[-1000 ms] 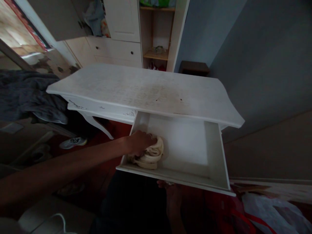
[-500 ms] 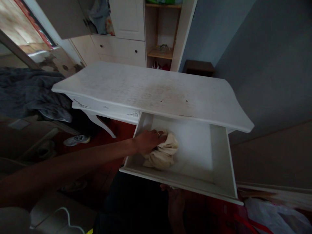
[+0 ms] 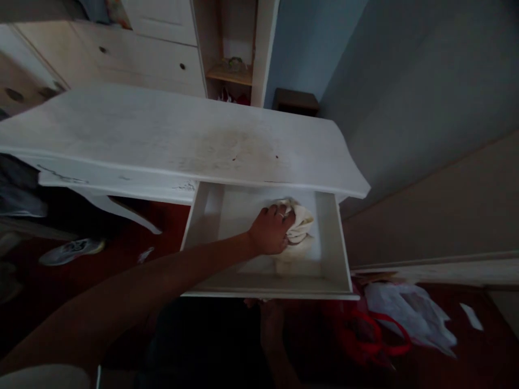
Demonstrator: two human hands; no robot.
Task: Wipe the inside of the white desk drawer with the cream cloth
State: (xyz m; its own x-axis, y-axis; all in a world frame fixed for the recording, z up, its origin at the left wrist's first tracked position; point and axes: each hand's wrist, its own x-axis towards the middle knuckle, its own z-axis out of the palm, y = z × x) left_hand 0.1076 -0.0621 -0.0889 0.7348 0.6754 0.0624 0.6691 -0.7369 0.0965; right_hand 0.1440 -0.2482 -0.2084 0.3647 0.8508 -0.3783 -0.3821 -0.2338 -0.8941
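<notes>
My left hand (image 3: 272, 229), with a ring on one finger, is closed on a crumpled cream cloth (image 3: 300, 222) inside the pulled-out drawer (image 3: 265, 297). The cloth is pressed against the drawer's pale bottom, right of its middle, and a loose part trails toward the front. Below the drawer's front edge is my right hand (image 3: 267, 309), mostly hidden by the drawer and deep shadow. How its fingers are placed cannot be made out. The drawer belongs to a white table (image 3: 154, 135) whose top has a brownish smudge and small dark marks.
Behind the table stand a white cabinet (image 3: 162, 59) and open shelves (image 3: 231, 74). A grey wall (image 3: 405, 92) runs along the right. On the red floor lie a shoe (image 3: 73, 251) at left, and a white plastic bag (image 3: 409, 313) beside red straps (image 3: 377, 335) at right.
My left hand has carried the cloth from the drawer's left side across to its right part. The view has shifted right. My right hand remains under the drawer front.
</notes>
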